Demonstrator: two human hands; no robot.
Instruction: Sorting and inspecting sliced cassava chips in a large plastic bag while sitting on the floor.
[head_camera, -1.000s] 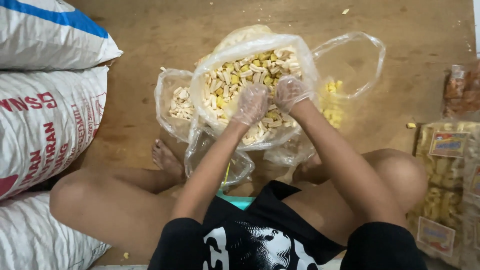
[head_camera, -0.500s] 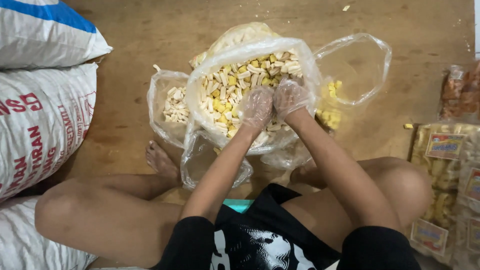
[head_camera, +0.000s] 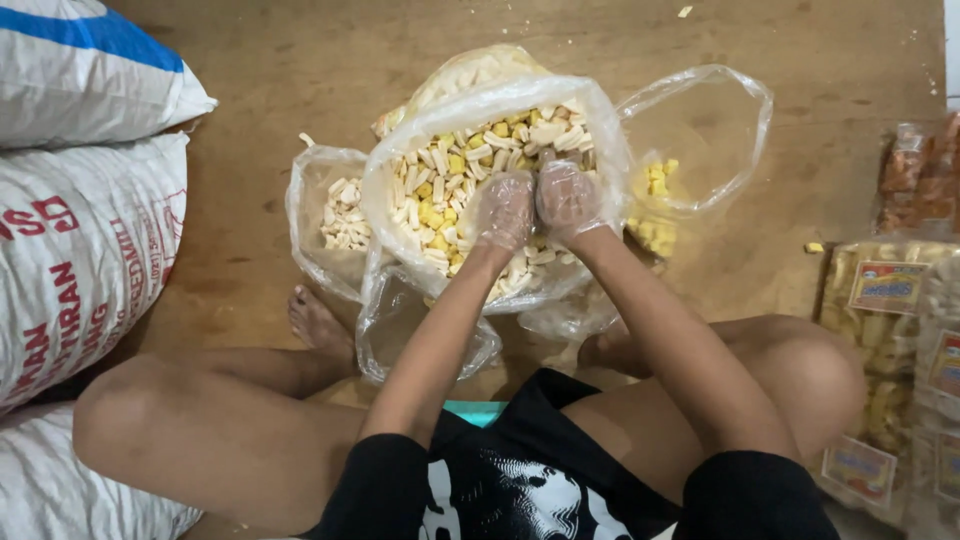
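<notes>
A person sits cross-legged on a wooden floor (head_camera: 250, 230), both hands in thin clear plastic gloves and pushed into a big clear bag (head_camera: 470, 110) of white and yellow snack pieces (head_camera: 450, 180). The left hand (head_camera: 503, 210) and the right hand (head_camera: 568, 202) sit side by side, touching, with fingers curled down into the pieces; whether either one actually grips anything cannot be told. The big bag stands on the floor just in front of the person's knees. Against its left side leans a small bag (head_camera: 335, 215) with white pieces, and against its right side a nearly empty bag (head_camera: 700, 130) with a few yellow pieces at the bottom. Woven sacks (head_camera: 80, 260) are stacked along the left edge of the floor. Sealed snack packets (head_camera: 895, 330) lie at the right edge.
</notes>
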